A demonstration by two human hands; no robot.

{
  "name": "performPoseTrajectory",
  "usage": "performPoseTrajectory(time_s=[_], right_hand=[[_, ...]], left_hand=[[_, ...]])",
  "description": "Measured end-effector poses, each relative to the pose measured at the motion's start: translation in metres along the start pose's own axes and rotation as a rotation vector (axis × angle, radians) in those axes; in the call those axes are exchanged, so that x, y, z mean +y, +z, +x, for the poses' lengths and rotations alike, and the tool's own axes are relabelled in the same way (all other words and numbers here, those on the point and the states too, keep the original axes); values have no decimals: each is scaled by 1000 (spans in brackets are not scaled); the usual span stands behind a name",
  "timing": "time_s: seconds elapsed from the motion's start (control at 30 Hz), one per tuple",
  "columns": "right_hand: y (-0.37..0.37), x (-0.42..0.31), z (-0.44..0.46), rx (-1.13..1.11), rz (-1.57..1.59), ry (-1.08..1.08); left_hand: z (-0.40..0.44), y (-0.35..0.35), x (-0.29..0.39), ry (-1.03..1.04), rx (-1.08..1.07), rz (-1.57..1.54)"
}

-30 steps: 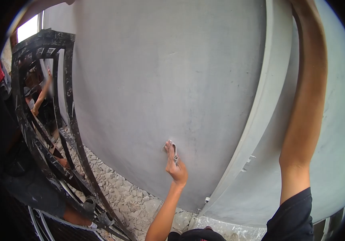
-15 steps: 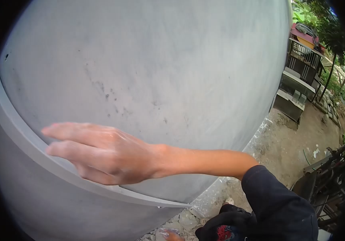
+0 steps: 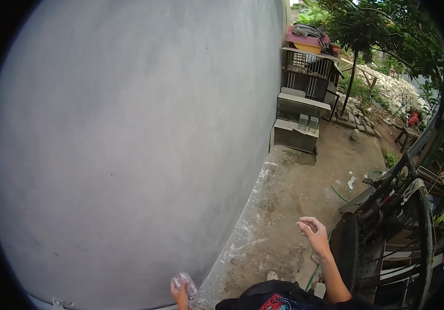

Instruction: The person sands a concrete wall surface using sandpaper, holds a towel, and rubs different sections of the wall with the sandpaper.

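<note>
Low in the view, my left hand (image 3: pixel 179 293) grips a small, pale, whitish piece (image 3: pixel 186 283) that looks like a crumpled sheet or pad, close against the foot of the grey wall (image 3: pixel 129 134). My right hand (image 3: pixel 315 235) is raised over the ground to the right of the wall, its fingers loosely curved and apart, with nothing seen in it. White dust shows on its fingertips. The wall is smooth, with a few small dark marks.
Dirty concrete ground (image 3: pixel 335 155) runs along the wall. Grey cabinets (image 3: pixel 297 135) and a cage (image 3: pixel 310 72) stand at the far end. Dark metal frames (image 3: pixel 418 227) lean at the right, near a green hose (image 3: pixel 339 194). Behind are a tree (image 3: pixel 353 72) and rubble (image 3: pixel 392 88).
The view has swung right, away from the upright strip and the other person behind the black frame. My right hand has come down off the wall; my left hand now shows near its foot.
</note>
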State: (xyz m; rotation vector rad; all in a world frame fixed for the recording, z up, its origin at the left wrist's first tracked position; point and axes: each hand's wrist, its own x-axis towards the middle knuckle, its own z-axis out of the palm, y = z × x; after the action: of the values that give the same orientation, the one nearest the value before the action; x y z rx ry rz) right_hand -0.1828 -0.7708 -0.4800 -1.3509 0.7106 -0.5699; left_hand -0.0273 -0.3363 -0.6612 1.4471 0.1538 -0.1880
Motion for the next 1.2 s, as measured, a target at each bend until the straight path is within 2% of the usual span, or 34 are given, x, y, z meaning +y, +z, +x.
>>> performPoseTrajectory(time_s=[0.03, 0.1, 0.13, 0.2, 0.23, 0.27, 0.33, 0.37, 0.4, 0.43, 0.5, 0.67, 0.7, 0.77, 0.83, 0.87, 0.93, 1.0, 1.03, 1.07, 1.1, 1.13, 1.17, 1.2], right_hand=[[-14, -20, 7, 25, 77, -104], [-44, -71, 7, -13, 85, -305], [-63, -96, -1, -68, 157, -421], [-97, -144, -23, -335, 452, -812], [-119, -168, -25, -572, 468, -1064], [-119, -190, -43, -570, 598, -1182], [-109, -227, -60, -659, 894, -1444], [-128, -242, -59, -662, 184, -1643], [-128, -252, -64, -678, 31, -1649], [-135, -249, -84, -891, 42, -1528], [-127, -244, -108, -1008, 4, -1370], [-82, -235, -54, -894, -504, -1342], [-77, -248, -14, -527, -671, -1404], [-61, -242, 14, -445, -654, -1366], [-56, -243, 37, -395, -666, -1339], [-54, -244, 47, -368, -681, -1334], [-54, -247, 66, -354, -686, -1273], [-63, -251, 84, -339, -704, -1232], [-73, -252, 96, -337, -723, -1193], [-85, -250, 111, -390, -706, -1214], [-96, -245, 126, -320, -714, -1260], [-111, -241, 141, -251, -716, -1304], [-131, -241, 155, -291, -625, -1230], [-150, -224, 164, -222, -580, -1256]], left_hand=[[15, 43, 19, -25, -59, -117], [45, 131, 28, 70, -56, -212], [42, 184, 50, 32, -99, -284], [30, 273, 92, -43, -176, -353], [27, 307, 108, -48, -381, -391], [27, 332, 119, -58, -582, -431], [32, 388, 129, -98, -724, -394], [38, 410, 130, -119, -837, -367], [46, 430, 129, -156, -887, -337], [56, 452, 125, -133, -902, -224], [76, 494, 109, -117, -968, -107], [104, 589, 59, -248, -1138, -63], [112, 607, 45, -293, -1206, 10], [116, 625, 37, -367, -1263, 81], [116, 662, 47, -465, -1420, 75], [120, 679, 54, -469, -1446, 85], [125, 714, 65, -485, -1632, 18], [129, 746, 67, -436, -1576, 23], [129, 764, 70, -484, -1551, -38], [130, 780, 70, -529, -1517, -114], [135, 794, 65, -504, -1467, -140], [141, 809, 57, -500, -1524, -139], [148, 822, 52, -493, -1585, -139], [154, 829, 54, -462, -1538, -172]])
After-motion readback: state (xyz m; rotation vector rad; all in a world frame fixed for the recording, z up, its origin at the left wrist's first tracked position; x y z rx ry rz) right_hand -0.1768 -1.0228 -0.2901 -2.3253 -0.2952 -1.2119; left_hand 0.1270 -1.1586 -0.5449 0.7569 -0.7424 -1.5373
